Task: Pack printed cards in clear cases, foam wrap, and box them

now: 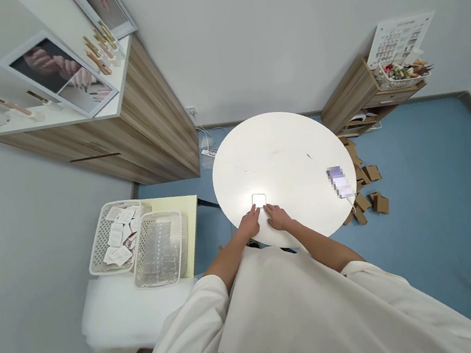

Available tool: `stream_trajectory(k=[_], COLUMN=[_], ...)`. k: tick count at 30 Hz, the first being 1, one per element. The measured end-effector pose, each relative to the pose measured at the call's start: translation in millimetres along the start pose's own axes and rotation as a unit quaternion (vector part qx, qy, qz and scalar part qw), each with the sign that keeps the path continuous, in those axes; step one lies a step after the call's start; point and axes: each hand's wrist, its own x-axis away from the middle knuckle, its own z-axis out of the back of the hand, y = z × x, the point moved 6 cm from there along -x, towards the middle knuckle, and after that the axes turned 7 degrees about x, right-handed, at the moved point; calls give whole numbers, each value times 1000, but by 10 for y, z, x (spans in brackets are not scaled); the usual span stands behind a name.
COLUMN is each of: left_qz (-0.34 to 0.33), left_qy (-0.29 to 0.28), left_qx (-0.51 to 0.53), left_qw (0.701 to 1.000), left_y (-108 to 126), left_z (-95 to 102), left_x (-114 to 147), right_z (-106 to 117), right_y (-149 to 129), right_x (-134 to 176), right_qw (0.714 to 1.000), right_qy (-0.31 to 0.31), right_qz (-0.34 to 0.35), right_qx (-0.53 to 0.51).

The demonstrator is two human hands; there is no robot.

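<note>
A small white card-like piece with rounded corners and a dark outline [259, 200] lies on the round white table [276, 136], close to its front edge. My left hand [250, 223] rests at the piece's lower left corner, fingers stretched forward and touching its edge. At the lower right corner, the fingertips of my right hand [278, 217] touch the same edge, with the fingers extended low over the tabletop. Both thumbs are hard to make out. What exactly the piece is remains too small to tell.
A pixelated phone-like object [340, 182] with a cable lies at the table's right. White baskets [115, 237] of cards and clear packets [158, 248] stand at left. Wooden cabinets [160, 111] flank the table. Brown cardboard pieces [370, 173] lie on the blue floor.
</note>
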Motion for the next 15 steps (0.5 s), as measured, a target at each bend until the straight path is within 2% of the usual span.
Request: stream_trajectory(k=[3,6,15], left_qz=[5,-7,-6], left_qy=[1,-11,-21], left_qx=[-3,-9,-15], left_qw=[1000,1000,1000], left_y=[-225,-360,-445], left_z=[78,101,81], left_x=[127,212,327], right_z=[15,-22,-212], right_y=[-242,-356,-402], right_x=[-132,-187,54], right_qw=[1000,1000,996], right_qy=[-3,-12,-14], right_qz=[5,-7,-44], right_qx=[-3,-6,-71])
